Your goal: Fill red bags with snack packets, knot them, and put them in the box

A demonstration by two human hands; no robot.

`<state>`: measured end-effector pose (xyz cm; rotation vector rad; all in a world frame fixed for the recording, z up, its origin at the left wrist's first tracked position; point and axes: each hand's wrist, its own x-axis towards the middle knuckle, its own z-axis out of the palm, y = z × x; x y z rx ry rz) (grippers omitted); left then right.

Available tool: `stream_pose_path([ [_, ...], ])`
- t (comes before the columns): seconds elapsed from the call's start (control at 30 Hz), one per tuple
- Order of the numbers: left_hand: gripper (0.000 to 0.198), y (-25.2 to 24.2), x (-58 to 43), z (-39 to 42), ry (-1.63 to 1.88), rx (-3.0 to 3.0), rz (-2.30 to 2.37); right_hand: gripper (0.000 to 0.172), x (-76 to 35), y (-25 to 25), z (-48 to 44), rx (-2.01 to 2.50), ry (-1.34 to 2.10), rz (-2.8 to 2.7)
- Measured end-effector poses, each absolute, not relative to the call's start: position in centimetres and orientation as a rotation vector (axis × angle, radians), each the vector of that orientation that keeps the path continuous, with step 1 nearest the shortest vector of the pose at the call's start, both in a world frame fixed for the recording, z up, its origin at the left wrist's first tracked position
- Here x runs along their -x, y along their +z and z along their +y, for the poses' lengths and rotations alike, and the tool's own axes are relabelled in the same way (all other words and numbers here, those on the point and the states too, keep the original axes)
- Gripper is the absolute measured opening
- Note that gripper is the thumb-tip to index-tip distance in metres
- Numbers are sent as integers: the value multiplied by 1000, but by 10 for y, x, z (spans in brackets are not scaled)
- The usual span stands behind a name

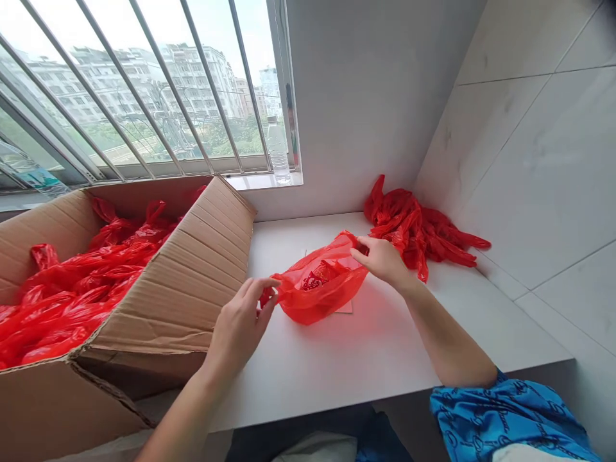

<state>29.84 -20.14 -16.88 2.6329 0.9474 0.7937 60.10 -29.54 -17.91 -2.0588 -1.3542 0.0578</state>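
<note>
A thin red plastic bag [312,308] is stretched between my two hands over the white tabletop, its mouth spread apart. Inside it lies a red patterned packet [317,276], partly hidden by the film. My left hand [243,321] pinches the bag's left end between thumb and fingers. At the opposite end, my right hand [382,260] grips the rim near the handle. Under the bag, the corner of a pale flat piece [345,308] sticks out on the table.
On the left stands an open cardboard box [192,269] filled with red plastic bags [96,276]. A heap of red bags [414,224] lies against the tiled wall at the back right. A clear bottle [278,151] stands on the sill of the barred window.
</note>
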Motion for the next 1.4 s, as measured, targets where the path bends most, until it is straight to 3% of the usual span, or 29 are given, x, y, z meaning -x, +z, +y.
stream_pose_path([
  [0.13, 32, -113, -298, -170, 1123, -2710, 1175, 18, -621, -147, -301, 1561, 262, -1081],
  [0.3, 19, -75, -316, -155, 1217, -2552, 1311, 28, -613, -139, -273, 1134, 406, -875],
  [0.47, 18, -82, -355, -165, 1412, -2175, 975, 34, -581, -146, -252, 889, 553, -865],
  [0.63, 20, -89, -394, -183, 1278, -2260, 533, 66, -556, -149, -255, 967, 698, -1231],
  [0.73, 25, -98, -407, -191, 1099, -2316, 295, 47, -551, -154, -251, 995, 688, -1258],
  [0.8, 32, -114, -411, -192, 1179, -2266, 308, 38, -552, -156, -248, 986, 664, -1181],
  [0.87, 54, -136, -413, -190, 1241, -2134, 415, 38, -555, -156, -246, 983, 703, -1098],
  [0.93, 73, -158, -413, -185, 1066, -1972, 496, 41, -560, -156, -246, 980, 792, -1074],
  [1.07, 51, -179, -409, -172, 634, -1511, 471, 41, -573, -158, -247, 917, 972, -1147],
  [1.2, 40, -176, -405, -163, 588, -1162, 434, 34, -580, -160, -250, 995, 963, -1383],
  [1.27, 38, -174, -405, -160, 590, -1114, 420, 29, -577, -162, -251, 1107, 822, -1523],
  [1.4, 38, -178, -405, -158, 531, -1125, 447, 14, -564, -168, -248, 1403, 194, -1639],
])
